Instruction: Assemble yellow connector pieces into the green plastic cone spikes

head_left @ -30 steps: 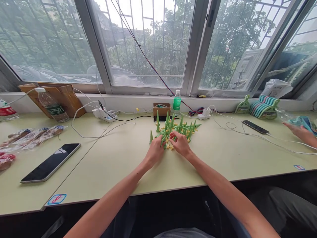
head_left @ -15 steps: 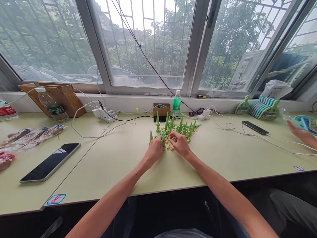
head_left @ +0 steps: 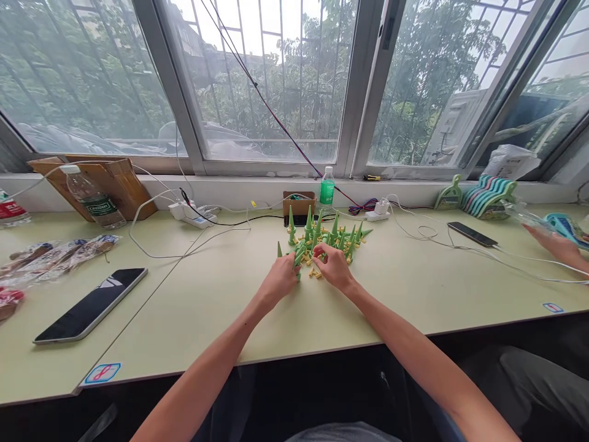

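My left hand [head_left: 280, 275] is closed around a pointed green plastic piece [head_left: 299, 252] at the front left of a cluster. Close by on the right, my right hand [head_left: 334, 266] has thumb and forefinger pinched together; whatever is between them is too small to make out. Several green cone-shaped pieces [head_left: 334, 228] with small yellow parts stand upright behind both hands. Loose small yellow pieces [head_left: 315, 274] lie on the table between the hands.
A small cardboard box [head_left: 299, 200] and a green-labelled bottle [head_left: 327, 186] stand behind the cluster. Phones [head_left: 92, 305] and white cables [head_left: 427, 233] lie to either side. At far right, another person's hand [head_left: 554, 245] is near a blue item [head_left: 564, 227].
My left hand has shifted slightly left with the green piece, widening the gap between my hands. My right hand stays nearly still, fingers pinched.
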`<action>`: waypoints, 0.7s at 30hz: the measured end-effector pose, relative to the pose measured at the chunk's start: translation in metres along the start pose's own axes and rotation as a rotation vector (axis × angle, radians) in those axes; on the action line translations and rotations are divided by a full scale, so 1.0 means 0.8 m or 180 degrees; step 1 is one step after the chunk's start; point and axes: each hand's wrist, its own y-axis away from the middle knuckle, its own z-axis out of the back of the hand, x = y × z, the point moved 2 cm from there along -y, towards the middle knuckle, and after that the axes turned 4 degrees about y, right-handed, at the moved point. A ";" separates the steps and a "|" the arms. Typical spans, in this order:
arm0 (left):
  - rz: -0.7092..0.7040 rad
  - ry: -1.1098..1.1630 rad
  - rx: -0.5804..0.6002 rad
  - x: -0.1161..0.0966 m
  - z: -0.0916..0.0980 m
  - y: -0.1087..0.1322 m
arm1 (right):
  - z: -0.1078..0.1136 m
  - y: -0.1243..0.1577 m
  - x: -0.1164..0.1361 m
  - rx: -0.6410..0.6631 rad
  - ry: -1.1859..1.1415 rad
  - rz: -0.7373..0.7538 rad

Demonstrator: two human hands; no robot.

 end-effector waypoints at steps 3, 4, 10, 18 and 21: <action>0.0040 -0.0005 0.0031 0.003 -0.005 -0.001 | 0.000 0.001 0.000 -0.0007 0.0011 0.0009; 0.0047 0.0008 0.0020 0.004 -0.006 -0.001 | 0.000 0.001 0.001 -0.0003 0.0015 0.0006; -0.0268 0.0123 -0.0119 0.003 -0.018 -0.006 | 0.000 0.001 0.002 0.0040 -0.0024 -0.0038; -0.0377 0.0137 -0.0352 0.004 -0.029 -0.011 | -0.002 -0.001 -0.001 0.0016 -0.0083 -0.0073; -0.0323 0.0179 -0.0394 0.004 -0.024 -0.012 | -0.002 -0.001 -0.001 -0.0003 -0.0093 -0.0085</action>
